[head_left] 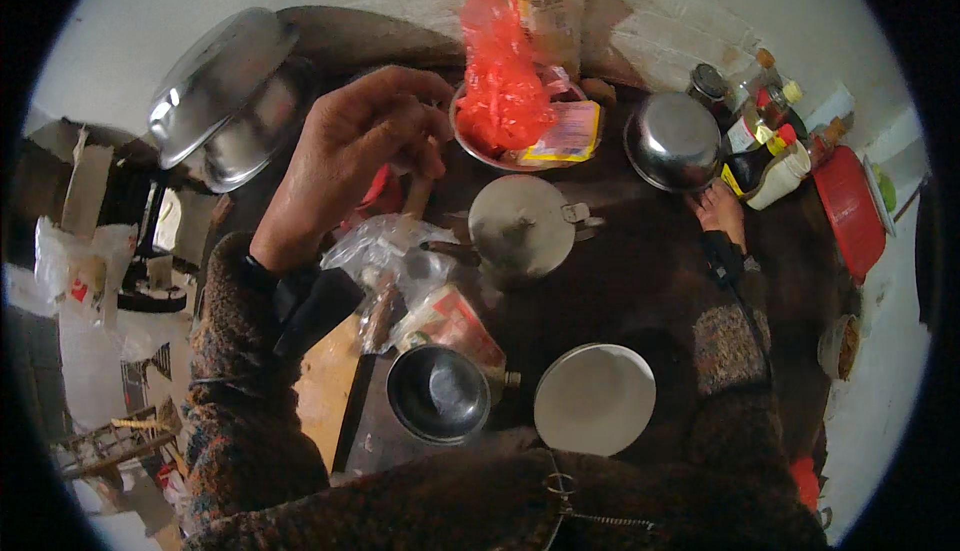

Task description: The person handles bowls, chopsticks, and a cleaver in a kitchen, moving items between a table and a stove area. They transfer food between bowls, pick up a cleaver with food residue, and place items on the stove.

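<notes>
My left hand (365, 146) is raised over the far left part of the dark table, fingers curled and pressed together. What they hold, if anything, I cannot make out. Just beyond its fingertips is a bowl (463, 147) holding a red plastic bag (503, 81) and a yellow-edged packet (568, 135). My right hand (718, 213) rests low by the near edge of an overturned metal bowl (672, 141), fingers stretched toward it; whether they touch it is unclear. A dark sauce bottle with a red cap (757, 163) stands beside that hand. Between my hands sits a round lidded metal pot (522, 226).
Stacked steel basins (225, 96) lean at the far left. Nearer are a clear plastic bag (390, 256), a dark-interior metal bowl (438, 394) and a white round dish (595, 400). Several bottles (765, 101) and a red tray (850, 213) line the right wall.
</notes>
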{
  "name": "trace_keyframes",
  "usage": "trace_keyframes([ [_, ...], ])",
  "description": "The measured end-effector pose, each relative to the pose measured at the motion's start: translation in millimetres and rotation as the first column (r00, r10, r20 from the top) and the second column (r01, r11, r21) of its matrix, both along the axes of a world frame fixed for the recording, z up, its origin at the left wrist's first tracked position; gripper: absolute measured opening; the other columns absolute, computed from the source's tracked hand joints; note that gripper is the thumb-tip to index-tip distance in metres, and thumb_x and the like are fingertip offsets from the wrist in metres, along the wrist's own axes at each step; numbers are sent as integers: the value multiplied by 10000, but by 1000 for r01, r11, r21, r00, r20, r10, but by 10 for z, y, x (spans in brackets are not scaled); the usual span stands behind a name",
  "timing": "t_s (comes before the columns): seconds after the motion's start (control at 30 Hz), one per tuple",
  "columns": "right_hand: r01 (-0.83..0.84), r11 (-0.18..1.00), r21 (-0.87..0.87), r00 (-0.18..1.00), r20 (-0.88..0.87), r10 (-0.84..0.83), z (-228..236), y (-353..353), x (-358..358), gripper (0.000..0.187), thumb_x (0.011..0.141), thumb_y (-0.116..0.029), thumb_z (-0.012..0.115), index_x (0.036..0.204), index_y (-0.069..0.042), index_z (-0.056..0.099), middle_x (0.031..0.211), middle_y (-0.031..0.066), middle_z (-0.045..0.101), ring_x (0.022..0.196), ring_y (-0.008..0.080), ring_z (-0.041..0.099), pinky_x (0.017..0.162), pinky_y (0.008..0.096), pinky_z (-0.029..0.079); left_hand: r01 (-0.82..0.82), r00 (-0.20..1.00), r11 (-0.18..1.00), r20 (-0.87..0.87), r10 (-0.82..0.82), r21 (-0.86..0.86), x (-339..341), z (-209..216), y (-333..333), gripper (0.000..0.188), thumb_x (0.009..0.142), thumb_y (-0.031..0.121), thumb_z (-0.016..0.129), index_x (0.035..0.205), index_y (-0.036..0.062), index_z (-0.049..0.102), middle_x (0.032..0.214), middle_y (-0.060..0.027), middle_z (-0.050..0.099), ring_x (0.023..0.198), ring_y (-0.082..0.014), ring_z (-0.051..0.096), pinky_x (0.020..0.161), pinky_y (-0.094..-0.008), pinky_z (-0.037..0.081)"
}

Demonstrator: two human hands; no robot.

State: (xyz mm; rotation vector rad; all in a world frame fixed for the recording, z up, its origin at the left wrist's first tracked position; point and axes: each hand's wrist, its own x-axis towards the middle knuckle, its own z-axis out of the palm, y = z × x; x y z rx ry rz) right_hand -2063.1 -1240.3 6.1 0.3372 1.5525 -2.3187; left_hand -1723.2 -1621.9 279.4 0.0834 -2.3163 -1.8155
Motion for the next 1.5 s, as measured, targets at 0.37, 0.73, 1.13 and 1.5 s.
trace_keyframes([
  [0.37, -190, 981, -33, 935, -310, 171, 1401, 558, 1036, 538, 878, -169, 544, 1321, 30, 313, 1310, 253, 377, 1241, 337, 370, 1050, 465, 315, -236, 970, 905, -23, 244, -354, 1897, 268, 380, 316, 928, 216, 463, 1143, -2, 542, 914, -88, 627, 708, -120, 593, 663, -245, 489],
  [0.73, -400, 894, 203, 720, -534, 443, 2823, 489, 3000, 511, 906, -228, 477, 1344, -8, 332, 1305, 180, 440, 1206, 243, 442, 971, 352, 381, -352, 911, 913, -299, 284, -205, 2806, 813, 675, 357, 946, 209, 410, 1179, -52, 485, 947, -153, 627, 709, -164, 617, 677, -260, 500],
  [1.13, -828, 559, 47, 344, -745, 572, 3260, -42, 4133, 474, 885, -240, 489, 1282, 1, 395, 1195, 192, 526, 1052, 245, 554, 837, 325, 461, -244, 785, 969, -592, 180, -29, 3257, 1015, 975, 353, 924, 214, 441, 1156, -47, 491, 948, -206, 629, 682, -196, 624, 618, -291, 511],
  [1.5, -856, 517, -29, 515, 60, 855, 1489, -492, 4709, 517, 910, -203, 531, 1338, -42, 290, 1206, 138, 459, 1022, 210, 539, 770, 356, 516, -519, 774, 767, -172, 609, 379, 3528, -207, 817, 282, 916, 152, 447, 1141, -6, 507, 932, -143, 616, 656, -172, 598, 615, -267, 486],
])
